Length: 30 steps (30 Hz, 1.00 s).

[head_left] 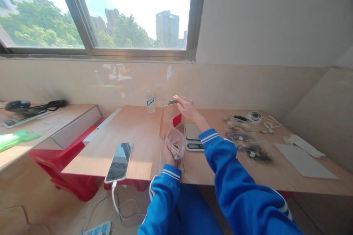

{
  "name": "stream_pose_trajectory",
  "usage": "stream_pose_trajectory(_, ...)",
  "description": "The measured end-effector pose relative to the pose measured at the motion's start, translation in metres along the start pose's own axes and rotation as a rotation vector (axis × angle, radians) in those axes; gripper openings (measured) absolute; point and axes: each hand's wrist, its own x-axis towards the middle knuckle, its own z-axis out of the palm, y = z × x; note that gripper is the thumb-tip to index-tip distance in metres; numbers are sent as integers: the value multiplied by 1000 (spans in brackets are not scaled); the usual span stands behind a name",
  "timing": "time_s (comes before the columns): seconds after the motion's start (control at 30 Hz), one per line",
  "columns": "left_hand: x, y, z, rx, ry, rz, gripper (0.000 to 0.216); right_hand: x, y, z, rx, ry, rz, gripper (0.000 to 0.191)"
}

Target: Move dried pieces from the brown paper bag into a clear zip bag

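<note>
Phone (119, 161) lies leftmost on table (143, 128). Clear bag (175, 144) is gripped upright by left hand (167, 153) beside scale (193, 136). Right hand (187, 107), open, rests at paper bag (170, 119) mouth; bag should be kept steady.

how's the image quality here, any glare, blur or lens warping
Head view: the window is bright, its sky nearly blown out; sunlight glares off the phone screen and the table. Wide-lens warping bends the window frame and table edges. The left hand with its clear bag and the right hand look soft, small details unclear.
</note>
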Motion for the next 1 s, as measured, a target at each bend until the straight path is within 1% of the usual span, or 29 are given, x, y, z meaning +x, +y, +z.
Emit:
stream_pose_trajectory(0.07, 2, -1, -2, 17, -21, 9, 51, 4, -3, -1, -52, -29, 15, 35)
stream_pose_trajectory(0.2, 3, -3, -3, 22, -32, 15, 51, 10, -2, 5, -47, -71, 11, 36)
stream_pose_trajectory(0.3, 2, -2, -2, 4, -17, -6, 51, 11, -1, 6, -61, -49, 52, 34)
stream_pose_trajectory(0.4, 0, 0, 0, 12, -19, -14, 51, 16, -7, -4, -31, -14, 78, 31)
stream_pose_trajectory(0.47, -1, 1, 0, 32, -17, -10, 52, 22, -13, -16, 63, 59, 35, 30)
stream_pose_trajectory(0.57, -2, 1, -1, 71, -14, -2, 51, 32, -20, -32, 174, 269, -54, 33)
stream_pose_trajectory(0.6, -2, 1, -1, 75, -17, 2, 51, 33, -21, -33, 177, 304, -69, 34)
stream_pose_trajectory(0.63, -2, 1, 0, 72, -21, 3, 51, 33, -20, -31, 165, 284, -75, 33)
stream_pose_trajectory(0.67, -2, 2, 0, 60, -22, 1, 51, 31, -17, -27, 140, 217, -67, 32)
stream_pose_trajectory(0.77, -4, 3, 3, 11, -3, -24, 53, 20, -5, -7, 49, -80, 0, 34)
stream_pose_trajectory(0.8, -4, 3, 3, 3, 1, -30, 54, 16, -1, -1, 29, -144, 21, 37)
stream_pose_trajectory(0.83, -4, 3, 3, 0, -1, -31, 54, 13, 2, 4, 14, -176, 36, 38)
stream_pose_trajectory(0.9, -5, 3, 4, 1, -20, -19, 52, 9, 3, 8, 1, -183, 33, 39)
stream_pose_trajectory(0.93, -5, 3, 4, -1, -28, -15, 51, 7, 2, 7, 3, -163, 26, 39)
stream_pose_trajectory(1.0, -6, 4, 5, -7, -29, -19, 49, 0, -7, 0, 40, -72, 7, 41)
